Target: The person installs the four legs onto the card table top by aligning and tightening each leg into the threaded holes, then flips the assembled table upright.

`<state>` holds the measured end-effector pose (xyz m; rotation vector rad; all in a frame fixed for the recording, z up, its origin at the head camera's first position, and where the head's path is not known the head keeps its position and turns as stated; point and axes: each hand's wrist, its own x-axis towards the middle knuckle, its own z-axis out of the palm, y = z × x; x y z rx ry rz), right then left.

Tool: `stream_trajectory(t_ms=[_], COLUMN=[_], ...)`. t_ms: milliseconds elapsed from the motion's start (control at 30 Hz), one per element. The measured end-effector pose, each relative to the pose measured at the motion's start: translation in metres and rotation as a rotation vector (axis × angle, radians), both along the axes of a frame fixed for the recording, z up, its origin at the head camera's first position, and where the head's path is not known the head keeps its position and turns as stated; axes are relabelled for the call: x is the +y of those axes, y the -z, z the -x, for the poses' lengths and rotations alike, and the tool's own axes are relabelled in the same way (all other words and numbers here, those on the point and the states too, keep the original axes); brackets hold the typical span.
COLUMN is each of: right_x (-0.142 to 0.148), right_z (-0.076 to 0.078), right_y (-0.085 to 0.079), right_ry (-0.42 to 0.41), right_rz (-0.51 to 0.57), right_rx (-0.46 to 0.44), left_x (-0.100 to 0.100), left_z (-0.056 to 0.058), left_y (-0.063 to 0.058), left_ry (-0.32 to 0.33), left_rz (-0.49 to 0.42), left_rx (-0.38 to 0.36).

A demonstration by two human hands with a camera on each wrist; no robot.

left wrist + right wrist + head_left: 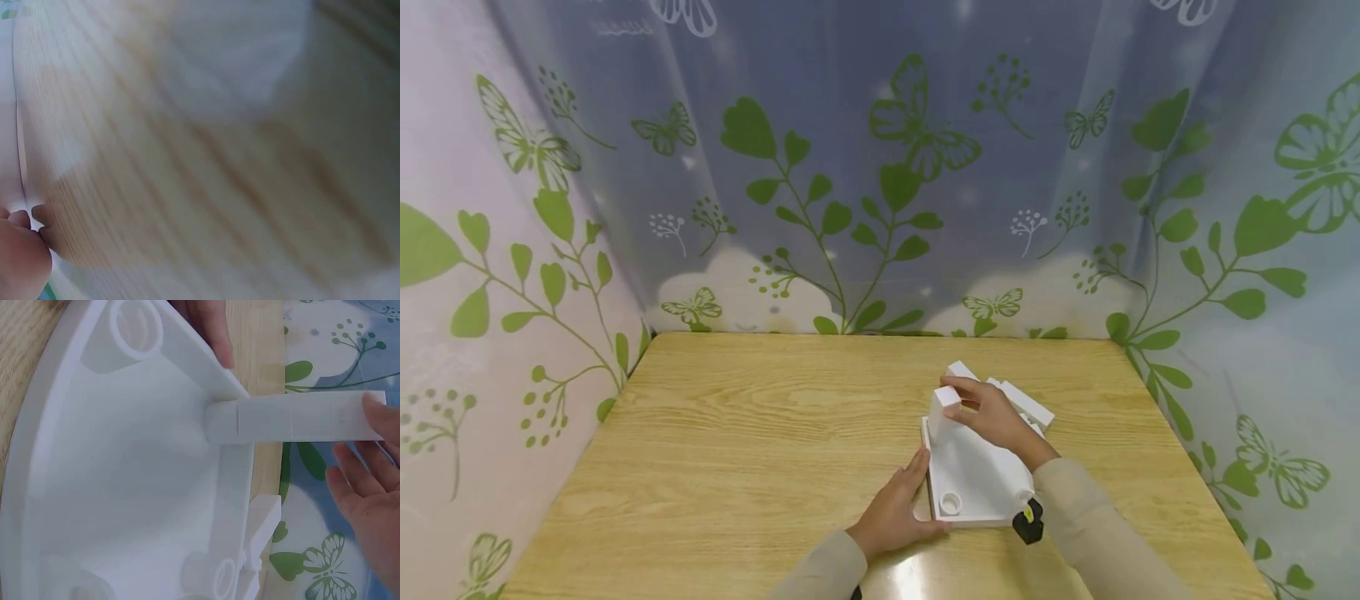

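Observation:
A white square panel (pixel 981 479) with raised edges and round corner sockets (pixel 951 503) lies on the wooden table. At its far left corner stands a white square-sided leg (pixel 942 412), upright, its lower end at the corner socket in the right wrist view. My right hand (pixel 988 411) pinches the leg's top between thumb and fingers. Along the panel's left edge rest the straight fingers of my left hand (pixel 895 508), its thumb at the near edge. In the right wrist view, left fingers (pixel 209 325) touch the panel's outer side. The left wrist view mostly shows blurred tabletop.
Behind the panel lie loose white legs (pixel 1028 404), partly hidden by my right hand and forearm. The wooden tabletop (pixel 737 433) stretches out to the left. Printed curtains (pixel 850 167) with leaves and butterflies enclose the table's back and sides.

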<state>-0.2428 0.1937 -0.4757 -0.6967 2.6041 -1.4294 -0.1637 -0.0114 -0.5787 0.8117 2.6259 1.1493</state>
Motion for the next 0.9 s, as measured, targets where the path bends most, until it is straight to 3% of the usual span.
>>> stream_trajectory(t_ms=[133, 367, 667, 900], right_x=[-0.001, -0.013, -0.038, -0.052], right_z=[-0.001, -0.007, -0.019, -0.025], right_y=[0.002, 0.009, 0.024, 0.025], right_ry=[0.073, 0.314, 0.598, 0.693], right_rz=[0.001, 0.017, 0.057, 0.046], right_rx=[0.013, 0.019, 0.184, 0.213], left_x=[0.001, 0.002, 0.002, 0.002], left_z=[0.001, 0.001, 0.001, 0.001], left_y=[0.003, 0.004, 0.004, 0.006], left_ry=[-0.001, -0.001, -0.004, -0.009], left_rz=[0.015, 0.015, 0.005, 0.005], left_rx=[0.004, 0.03, 0.057, 0.075])
